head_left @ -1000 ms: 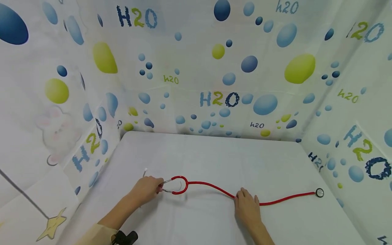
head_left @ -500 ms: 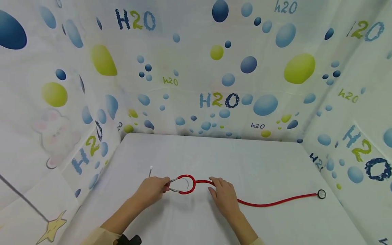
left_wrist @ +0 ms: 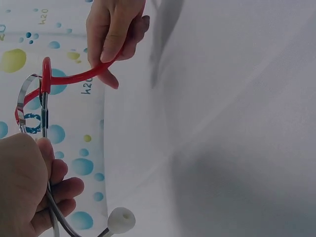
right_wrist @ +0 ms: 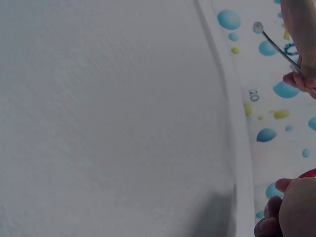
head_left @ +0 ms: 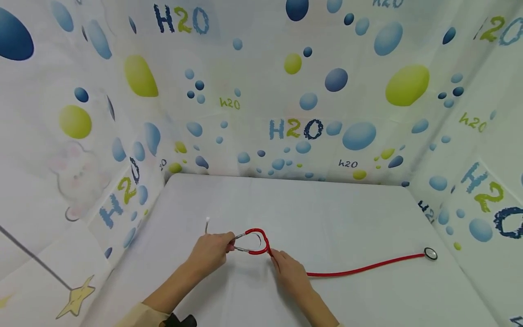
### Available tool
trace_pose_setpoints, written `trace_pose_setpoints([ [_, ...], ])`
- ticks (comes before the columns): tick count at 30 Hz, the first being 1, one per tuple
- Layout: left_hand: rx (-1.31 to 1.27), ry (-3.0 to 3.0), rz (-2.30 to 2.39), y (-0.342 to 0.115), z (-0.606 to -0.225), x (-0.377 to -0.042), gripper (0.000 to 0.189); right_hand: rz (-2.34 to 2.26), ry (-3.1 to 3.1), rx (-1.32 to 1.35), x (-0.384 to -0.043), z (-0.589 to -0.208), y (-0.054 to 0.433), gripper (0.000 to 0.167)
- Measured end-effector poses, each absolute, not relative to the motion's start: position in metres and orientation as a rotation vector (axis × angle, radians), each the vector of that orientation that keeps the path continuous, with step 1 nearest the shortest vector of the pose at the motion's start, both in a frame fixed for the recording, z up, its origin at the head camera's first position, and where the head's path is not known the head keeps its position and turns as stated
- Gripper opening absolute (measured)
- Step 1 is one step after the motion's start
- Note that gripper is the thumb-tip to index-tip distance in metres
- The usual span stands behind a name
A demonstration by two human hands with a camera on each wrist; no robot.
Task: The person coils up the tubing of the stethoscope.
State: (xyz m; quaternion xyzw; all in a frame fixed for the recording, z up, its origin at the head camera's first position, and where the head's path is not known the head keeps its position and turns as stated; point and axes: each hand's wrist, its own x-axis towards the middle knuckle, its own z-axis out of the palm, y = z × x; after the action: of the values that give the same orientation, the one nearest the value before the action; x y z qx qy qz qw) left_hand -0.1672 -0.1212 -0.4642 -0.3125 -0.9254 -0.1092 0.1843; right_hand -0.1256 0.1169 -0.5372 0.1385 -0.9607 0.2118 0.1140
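A stethoscope with red tubing (head_left: 347, 274) spans the white table in the head view. Its round chest piece (head_left: 431, 254) lies at the far right end of the tube. My left hand (head_left: 211, 250) grips the metal ear tubes, held above the table. One white ear tip (left_wrist: 121, 220) pokes out below that hand in the left wrist view. Just past the red fork, my right hand (head_left: 291, 274) pinches the tube between thumb and fingers. That hand hides a stretch of tubing. In the right wrist view, both hands show only at the right edge.
The white tabletop (head_left: 294, 204) is bordered by a printed curtain (head_left: 245, 68) at the back and both sides. A dark strapped device (head_left: 180, 320) sits at my left wrist. A yellow star print (head_left: 75, 297) appears at lower left.
My right hand has slid left along the tube, from its middle to just beside the fork, and now pinches it. My left hand has shifted slightly right with the ear tubes.
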Motion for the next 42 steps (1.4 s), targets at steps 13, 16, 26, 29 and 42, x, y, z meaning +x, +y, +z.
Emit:
trace_pose_setpoints([
  [13,-0.752,-2.586,-0.282,-0.11,-0.481,-0.161,0.019,0.347,-3.322,0.502,-0.101,-0.509,0.088,0.052],
  [16,-0.752,-2.576,-0.27,-0.108,-0.483,-0.16,0.018,0.28,-3.357,0.592,-0.095,-0.502,0.083,0.051],
  [26,-0.771,-2.636,-0.249,-0.104,-0.486,-0.159,0.015,0.233,-3.003,0.76,-0.09,-0.486,0.089,0.015],
  [29,-0.804,-2.626,-0.249,-0.103,-0.485,-0.16,0.014,0.231,-2.873,0.787,-0.092,-0.482,0.096,0.02],
  [42,-0.867,-2.592,-0.266,-0.095,-0.485,-0.155,0.02,-0.036,-3.076,1.092,-0.098,-0.442,0.106,0.016],
])
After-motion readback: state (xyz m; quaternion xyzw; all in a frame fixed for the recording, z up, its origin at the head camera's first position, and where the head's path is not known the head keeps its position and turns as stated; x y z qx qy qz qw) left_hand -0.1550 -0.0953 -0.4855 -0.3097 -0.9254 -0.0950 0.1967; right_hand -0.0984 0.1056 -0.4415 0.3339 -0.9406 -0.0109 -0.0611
